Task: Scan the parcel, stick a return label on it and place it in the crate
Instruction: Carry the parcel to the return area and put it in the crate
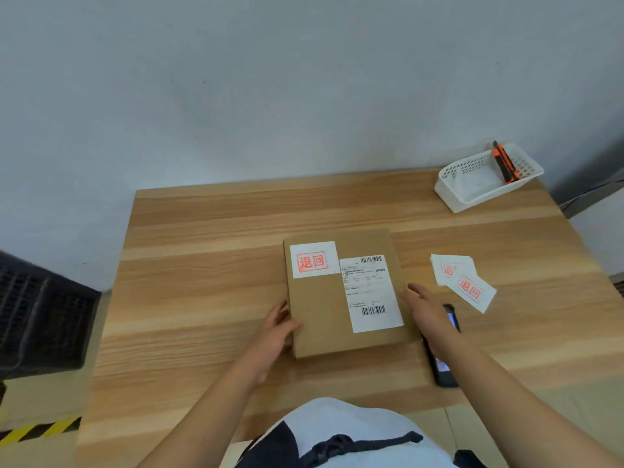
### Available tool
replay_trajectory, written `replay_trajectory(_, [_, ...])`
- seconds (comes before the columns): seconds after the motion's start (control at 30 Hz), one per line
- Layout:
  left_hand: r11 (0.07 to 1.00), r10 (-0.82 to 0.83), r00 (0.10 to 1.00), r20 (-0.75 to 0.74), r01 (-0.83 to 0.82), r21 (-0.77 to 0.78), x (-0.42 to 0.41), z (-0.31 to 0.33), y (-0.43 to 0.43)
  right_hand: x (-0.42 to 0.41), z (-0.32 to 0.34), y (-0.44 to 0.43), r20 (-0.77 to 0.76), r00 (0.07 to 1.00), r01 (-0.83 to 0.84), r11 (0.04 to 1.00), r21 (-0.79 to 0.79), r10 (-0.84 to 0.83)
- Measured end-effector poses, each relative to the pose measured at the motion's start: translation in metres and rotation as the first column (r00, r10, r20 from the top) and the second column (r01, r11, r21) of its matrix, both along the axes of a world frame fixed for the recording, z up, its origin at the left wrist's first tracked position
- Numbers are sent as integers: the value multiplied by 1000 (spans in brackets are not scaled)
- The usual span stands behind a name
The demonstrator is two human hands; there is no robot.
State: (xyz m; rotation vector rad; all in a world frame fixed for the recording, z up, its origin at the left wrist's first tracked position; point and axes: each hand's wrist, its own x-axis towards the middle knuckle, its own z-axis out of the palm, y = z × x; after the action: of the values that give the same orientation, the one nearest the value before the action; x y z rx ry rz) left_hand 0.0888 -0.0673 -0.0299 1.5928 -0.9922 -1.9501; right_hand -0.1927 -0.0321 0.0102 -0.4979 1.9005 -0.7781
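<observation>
Head view: both hands beside parcel

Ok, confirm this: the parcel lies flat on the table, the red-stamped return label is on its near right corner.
Wrong corner. In the head view the return label sits on the far left corner of the parcel, which does lie flat on the table.

A white perforated basket is set at the far right corner of the wooden table, and an orange and black utility knife is leaned inside it. Yellow and black hazard tape is laid on the floor at the left.
</observation>
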Motion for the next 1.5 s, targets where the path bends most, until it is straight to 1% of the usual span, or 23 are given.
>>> replay_trajectory(0.03, [1000, 7, 1000, 9, -7, 3, -4, -1, 1, -3, -4, 2, 6, 1000, -21, 1000, 17, 21])
replay_trajectory(0.13, [998, 53, 996, 65, -55, 15, -16, 3, 7, -13, -19, 13, 110, 991, -79, 997, 25, 76])
replay_trajectory(0.3, [988, 144, 981, 131, -150, 30, -29, 20, 22, -14, -6, 20, 188, 970, -157, 988, 3, 154])
replay_trajectory(0.43, [976, 217, 961, 170, -217, -21, -25, 36, 50, -15, 3, 23, 243, 936, -236, 965, -111, 257])
replay_trajectory(0.53, [946, 323, 925, 201, -311, -88, -11, 47, 75, -5, 6, 22, 272, 900, -304, 939, -163, 339])
replay_trajectory(0.6, [909, 416, 886, 205, -399, -120, 0, 55, 95, 7, 9, 18, 281, 879, -346, 920, -183, 386])
replay_trajectory(0.7, [836, 549, 813, 193, -533, -131, 19, 70, 128, 33, 23, 11, 330, 817, -420, 880, -223, 474])
replay_trajectory(0.87, [704, 710, 693, 124, -696, -142, 52, 90, 185, 88, 51, 3, 358, 738, -489, 819, -300, 572])
replay_trajectory(0.97, [619, 785, 614, 83, -770, -157, 74, 98, 215, 127, 67, 7, 337, 671, -562, 750, -350, 660])
replay_trajectory(1.1, [525, 848, 529, 30, -831, -184, 121, 100, 252, 189, 82, 26, 295, 584, -633, 652, -418, 756])
replay_trajectory(1.3, [376, 916, 396, -65, -903, -207, 211, 101, 321, 303, 107, 70, 217, 398, -762, 452, -464, 892])
replay_trajectory(1.4, [309, 937, 335, -102, -927, -212, 252, 99, 350, 357, 112, 89, 196, 338, -789, 390, -475, 921])
replay_trajectory(1.5, [256, 950, 285, -128, -944, -206, 290, 98, 379, 403, 113, 106, 188, 296, -822, 350, -450, 937])
